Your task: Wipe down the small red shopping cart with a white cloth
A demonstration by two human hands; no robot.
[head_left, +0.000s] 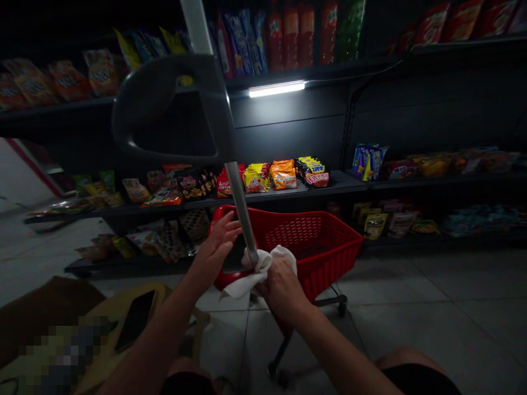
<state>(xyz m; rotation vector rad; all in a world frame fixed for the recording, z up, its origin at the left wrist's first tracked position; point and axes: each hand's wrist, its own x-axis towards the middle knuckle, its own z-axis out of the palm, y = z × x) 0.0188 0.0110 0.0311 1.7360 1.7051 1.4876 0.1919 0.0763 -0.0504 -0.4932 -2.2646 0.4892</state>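
Wrapped in the fingers of my right hand (281,288) is a white cloth (242,285), which goes around the lower end of a metal pole (242,208). The pole rises in front of me and carries a grey loop-shaped handle (164,153) near its top. My left hand (222,238) is raised just left of the pole, fingers apart and holding nothing. Behind both hands stands a red shopping basket cart (329,266) on wheels; the cloth and pole end are at its near left rim.
Dark shelves (341,184) with snack packets (284,174) and bottles (290,35) run across the back, under a lit tube lamp (276,89). At lower left a phone (135,321) lies on a wooden stool (111,304). The floor (403,307) is tiled.
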